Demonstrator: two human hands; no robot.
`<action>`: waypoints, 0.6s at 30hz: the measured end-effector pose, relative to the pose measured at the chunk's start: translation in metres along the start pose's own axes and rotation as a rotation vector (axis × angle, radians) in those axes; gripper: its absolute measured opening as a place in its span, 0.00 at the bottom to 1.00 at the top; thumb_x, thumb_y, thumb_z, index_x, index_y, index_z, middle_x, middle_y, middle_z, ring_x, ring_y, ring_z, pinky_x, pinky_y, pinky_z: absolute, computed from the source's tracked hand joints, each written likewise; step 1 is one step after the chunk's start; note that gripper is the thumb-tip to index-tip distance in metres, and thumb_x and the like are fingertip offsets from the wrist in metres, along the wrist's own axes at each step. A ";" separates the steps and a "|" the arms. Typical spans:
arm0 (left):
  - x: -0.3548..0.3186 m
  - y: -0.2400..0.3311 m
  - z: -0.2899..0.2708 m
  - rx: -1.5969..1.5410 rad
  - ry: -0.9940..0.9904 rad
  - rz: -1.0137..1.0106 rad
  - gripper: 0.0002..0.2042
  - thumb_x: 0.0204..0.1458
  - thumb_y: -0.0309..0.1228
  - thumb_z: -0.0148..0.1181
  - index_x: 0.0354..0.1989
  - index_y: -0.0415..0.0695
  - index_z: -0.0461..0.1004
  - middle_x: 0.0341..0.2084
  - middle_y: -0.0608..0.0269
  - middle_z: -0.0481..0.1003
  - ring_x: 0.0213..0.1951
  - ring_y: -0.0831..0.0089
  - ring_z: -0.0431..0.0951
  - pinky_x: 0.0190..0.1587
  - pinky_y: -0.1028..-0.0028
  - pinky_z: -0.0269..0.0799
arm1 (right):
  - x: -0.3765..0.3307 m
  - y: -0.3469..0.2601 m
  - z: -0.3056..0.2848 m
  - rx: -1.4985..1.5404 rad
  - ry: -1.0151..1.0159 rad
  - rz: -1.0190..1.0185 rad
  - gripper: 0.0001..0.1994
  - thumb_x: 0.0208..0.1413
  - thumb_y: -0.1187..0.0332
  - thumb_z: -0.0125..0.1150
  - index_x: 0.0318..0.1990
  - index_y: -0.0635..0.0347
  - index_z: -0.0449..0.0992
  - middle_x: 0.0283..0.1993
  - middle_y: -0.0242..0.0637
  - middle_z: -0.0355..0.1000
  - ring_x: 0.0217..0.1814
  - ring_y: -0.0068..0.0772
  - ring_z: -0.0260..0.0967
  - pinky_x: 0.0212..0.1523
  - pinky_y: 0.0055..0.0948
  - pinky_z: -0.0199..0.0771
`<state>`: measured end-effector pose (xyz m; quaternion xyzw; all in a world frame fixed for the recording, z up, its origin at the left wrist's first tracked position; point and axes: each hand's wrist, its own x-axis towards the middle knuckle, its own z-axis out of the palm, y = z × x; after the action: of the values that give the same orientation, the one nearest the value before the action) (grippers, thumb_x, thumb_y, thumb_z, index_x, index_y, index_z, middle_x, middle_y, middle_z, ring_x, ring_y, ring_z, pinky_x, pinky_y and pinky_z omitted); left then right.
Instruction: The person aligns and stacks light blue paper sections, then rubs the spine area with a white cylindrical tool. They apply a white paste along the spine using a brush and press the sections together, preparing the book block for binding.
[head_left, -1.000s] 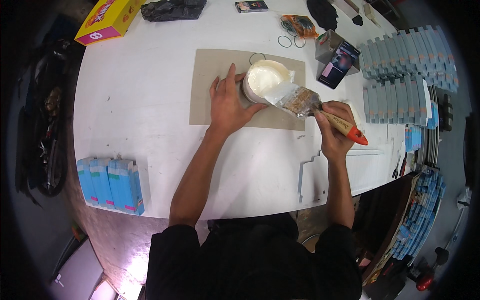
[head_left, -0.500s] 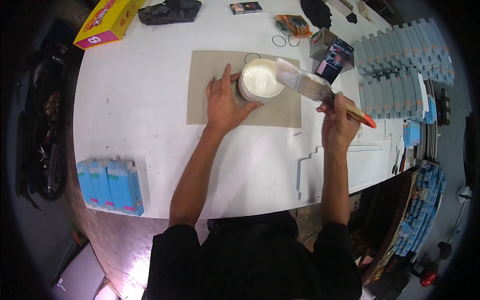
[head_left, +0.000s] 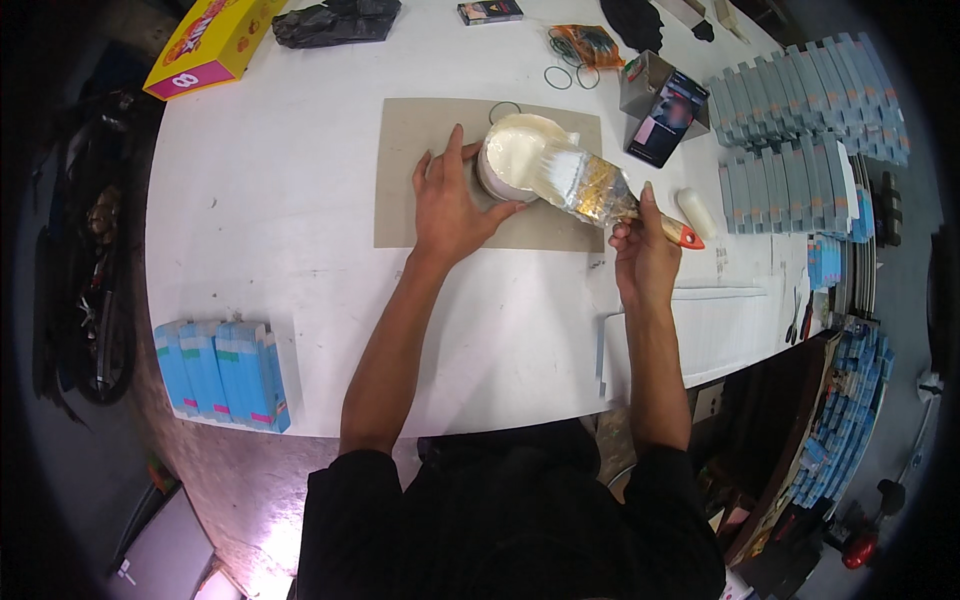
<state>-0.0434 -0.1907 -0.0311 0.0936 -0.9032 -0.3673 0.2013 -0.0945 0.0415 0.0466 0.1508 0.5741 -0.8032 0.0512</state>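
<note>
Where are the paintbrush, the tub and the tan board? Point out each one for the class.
Paintbrush (head_left: 603, 192): head view, on its wrapped middle.
Tub (head_left: 496, 187): head view, on its outer wall.
Tan board (head_left: 396, 218): head view, on its bare lower-left part.

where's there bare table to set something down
The widest bare patch is table left of the board, between the yellow box and blue stacks. A smaller one lies between the forearms, in front of the board. Crowded: around the tub, with the left hand and brush, and by the dark box and grey stacks.
</note>
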 end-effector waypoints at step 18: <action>0.002 0.001 -0.002 0.039 -0.035 -0.013 0.63 0.39 0.49 0.85 0.76 0.32 0.47 0.61 0.56 0.76 0.65 0.61 0.71 0.77 0.47 0.47 | -0.018 -0.008 -0.056 -0.062 -0.395 -0.549 0.14 0.57 0.88 0.66 0.50 0.69 0.79 0.60 0.52 0.71 0.62 0.41 0.73 0.63 0.36 0.80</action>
<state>-0.0446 -0.1916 -0.0283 0.0971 -0.9130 -0.3523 0.1811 -0.0695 0.0953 0.0423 -0.1697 0.5963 -0.7829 -0.0521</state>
